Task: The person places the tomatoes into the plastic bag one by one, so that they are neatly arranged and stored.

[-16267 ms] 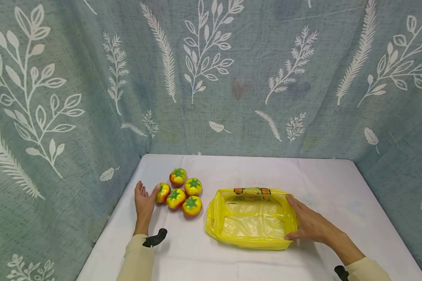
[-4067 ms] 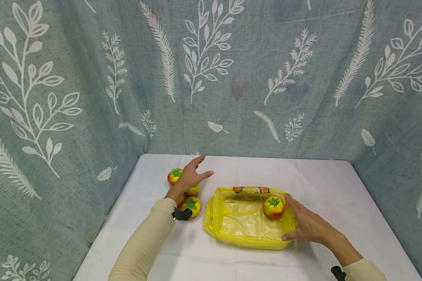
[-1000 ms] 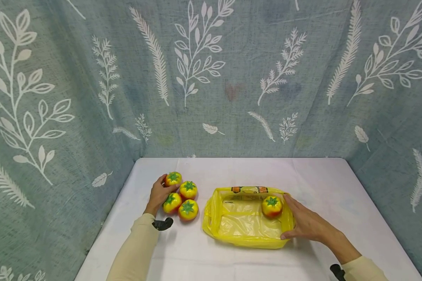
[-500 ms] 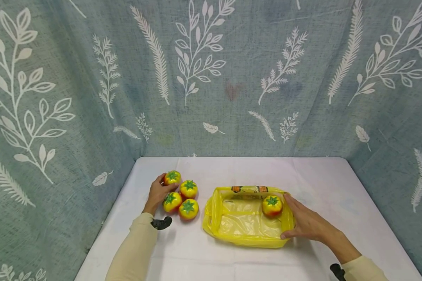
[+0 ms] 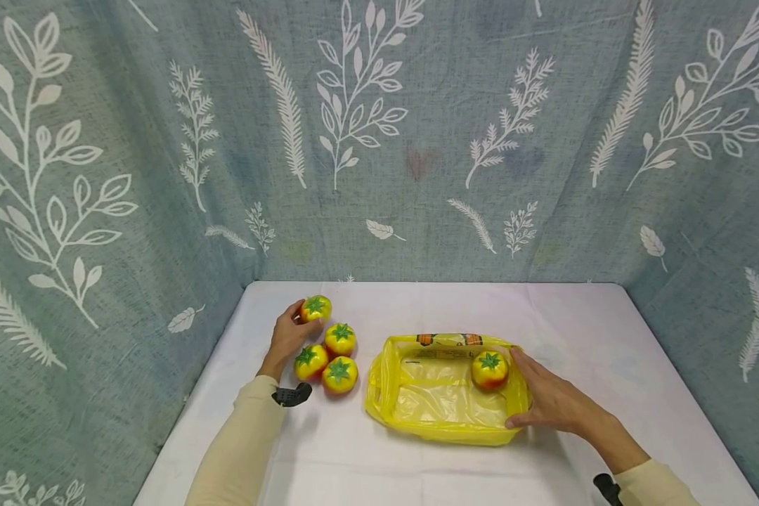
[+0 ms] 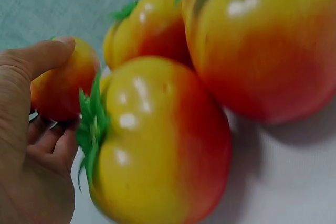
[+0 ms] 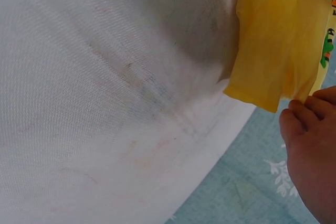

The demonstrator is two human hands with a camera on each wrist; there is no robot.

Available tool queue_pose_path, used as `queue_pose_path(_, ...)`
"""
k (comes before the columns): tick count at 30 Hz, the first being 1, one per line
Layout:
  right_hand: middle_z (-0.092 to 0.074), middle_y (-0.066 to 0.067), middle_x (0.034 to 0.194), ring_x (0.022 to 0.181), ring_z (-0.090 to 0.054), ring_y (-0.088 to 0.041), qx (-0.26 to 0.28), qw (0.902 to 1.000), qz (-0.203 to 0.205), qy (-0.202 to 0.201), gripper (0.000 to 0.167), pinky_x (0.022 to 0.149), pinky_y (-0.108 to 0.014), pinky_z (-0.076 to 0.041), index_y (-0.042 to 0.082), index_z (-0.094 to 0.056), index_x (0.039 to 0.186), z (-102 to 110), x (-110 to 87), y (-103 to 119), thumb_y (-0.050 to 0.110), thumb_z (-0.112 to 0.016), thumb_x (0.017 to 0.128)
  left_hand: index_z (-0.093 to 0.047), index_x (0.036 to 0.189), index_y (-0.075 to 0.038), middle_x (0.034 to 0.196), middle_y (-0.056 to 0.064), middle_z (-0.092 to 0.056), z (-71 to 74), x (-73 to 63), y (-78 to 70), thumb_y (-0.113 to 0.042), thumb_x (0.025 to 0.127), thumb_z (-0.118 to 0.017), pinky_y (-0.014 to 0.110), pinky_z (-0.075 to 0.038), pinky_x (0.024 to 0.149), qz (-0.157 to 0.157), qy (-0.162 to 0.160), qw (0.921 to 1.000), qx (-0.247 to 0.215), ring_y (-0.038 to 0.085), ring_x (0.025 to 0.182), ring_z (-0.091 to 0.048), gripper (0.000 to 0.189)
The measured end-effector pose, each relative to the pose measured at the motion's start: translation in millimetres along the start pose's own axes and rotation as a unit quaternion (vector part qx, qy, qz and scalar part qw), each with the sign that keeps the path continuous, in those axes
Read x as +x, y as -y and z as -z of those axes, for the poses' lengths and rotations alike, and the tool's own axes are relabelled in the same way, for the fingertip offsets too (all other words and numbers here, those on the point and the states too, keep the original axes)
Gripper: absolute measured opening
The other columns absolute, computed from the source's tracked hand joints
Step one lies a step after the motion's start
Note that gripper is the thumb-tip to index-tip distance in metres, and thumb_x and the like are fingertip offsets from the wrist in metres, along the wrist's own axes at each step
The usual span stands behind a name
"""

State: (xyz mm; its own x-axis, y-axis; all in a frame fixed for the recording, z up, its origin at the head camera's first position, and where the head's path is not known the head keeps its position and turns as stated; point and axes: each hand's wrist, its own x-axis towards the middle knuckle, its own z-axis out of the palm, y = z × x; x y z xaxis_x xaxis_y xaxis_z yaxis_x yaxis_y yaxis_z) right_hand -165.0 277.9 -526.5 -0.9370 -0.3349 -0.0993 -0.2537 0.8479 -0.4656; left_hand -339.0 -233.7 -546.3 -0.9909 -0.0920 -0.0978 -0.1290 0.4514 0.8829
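Note:
My left hand (image 5: 289, 332) grips a yellow-and-red tomato (image 5: 317, 308) with a green leafy top, at the back left of the table. In the left wrist view the thumb lies over that tomato (image 6: 67, 87) and the fingers curl beneath it. Several more tomatoes (image 5: 339, 375) sit clustered just in front of it. My right hand (image 5: 553, 397) holds the right side of a yellow plastic bag (image 5: 443, 433), thumb at the near corner and fingers at the far one. The bag lies with its mouth open upward, and one tomato (image 5: 490, 370) rests inside at the right.
A white cloth covers the table (image 5: 468, 478). Grey-green curtains (image 5: 379, 140) with white leaf prints stand behind the table and along both sides.
Some seconds ago one tomato came into the bag from the cluster. Over the last second my left hand has moved the back tomato slightly away from the others. The right hand keeps its place.

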Motion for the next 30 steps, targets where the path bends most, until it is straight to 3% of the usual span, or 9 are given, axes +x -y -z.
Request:
queue_pose_path(12,-0.02,-0.028,0.162,0.14,-0.036,-0.048,-0.001,0.9999,-0.007,0.011,0.135,0.107,-0.063,-0.039,0.0,-0.014,0.16,1.5,0.8,1.4,0.059,-0.09,0.065,-0.033,0.158,-0.009,0.153,0.018,-0.042,-18.8,-1.3,-37.1,-0.022,0.091,-0.078,0.043,-0.043,0.11,-0.067,0.046,0.9945,-0.066,0.033,0.136,-0.048,0.081)
queue_pose_path(17,-0.021,-0.028,0.162,0.139,-0.038,-0.049,-0.003,0.9999,-0.01,0.013,0.136,0.106,-0.063,-0.04,-0.001,-0.015,0.16,1.9,-0.7,2.8,0.06,-0.089,0.064,-0.032,0.159,-0.009,0.153,0.017,-0.041,-31.7,-8.0,-52.5,-0.021,0.091,-0.078,0.04,-0.047,0.106,-0.102,0.09,0.9862,-0.095,0.031,0.135,-0.049,0.082)
queue_pose_path(24,-0.019,-0.029,0.162,0.14,-0.036,-0.049,-0.002,0.9998,-0.015,0.015,0.137,0.108,-0.063,-0.038,-0.001,-0.013,0.16,2.2,-0.7,2.9,0.06,-0.089,0.063,-0.031,0.158,-0.006,0.153,0.018,-0.041,-56.6,-23.4,-77.1,-0.017,0.093,-0.076,0.036,-0.048,0.104,-0.153,0.152,0.972,-0.094,0.034,0.133,-0.051,0.08)
queue_pose_path(30,-0.019,-0.029,0.162,0.14,-0.036,-0.049,0.0,0.9997,-0.018,0.015,0.138,0.108,-0.063,-0.038,-0.001,-0.013,0.16,1.8,-0.7,2.0,0.06,-0.09,0.063,-0.037,0.156,-0.009,0.148,0.015,-0.047,-79.2,-38.6,-92.3,-0.016,0.092,-0.077,0.037,-0.048,0.105,-0.181,0.195,0.9596,-0.092,0.029,0.129,-0.054,0.076)
